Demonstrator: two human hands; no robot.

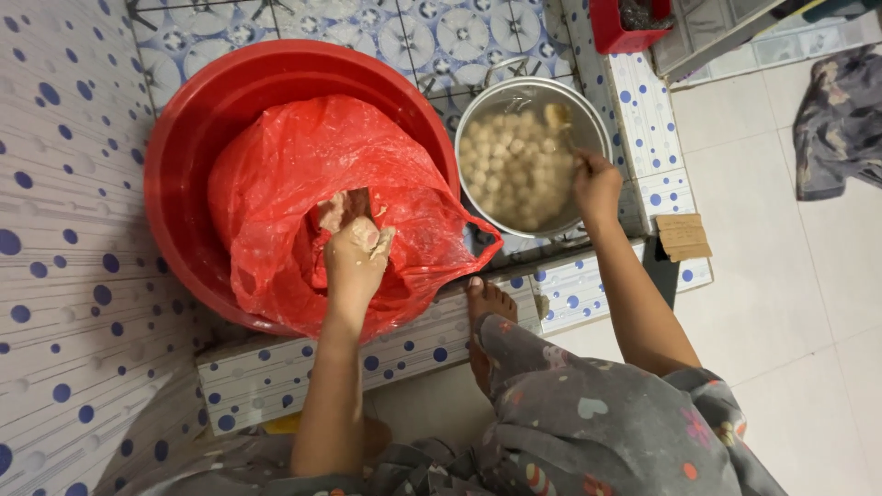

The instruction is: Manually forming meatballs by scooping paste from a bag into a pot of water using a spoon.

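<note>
My left hand is closed around a lump of pale paste at the mouth of a red plastic bag. The bag sits inside a big red basin, and more paste shows just above my fingers. My right hand rests on the right rim of a metal bowl with its fingers closed; what it holds is hidden. The bowl contains several small pale balls in cloudy water.
Basin and bowl stand in a low tiled washing area with a dotted tile curb. My bare foot rests on the curb. A red container stands at the top, a piece of cardboard on the curb, cloth on the floor at right.
</note>
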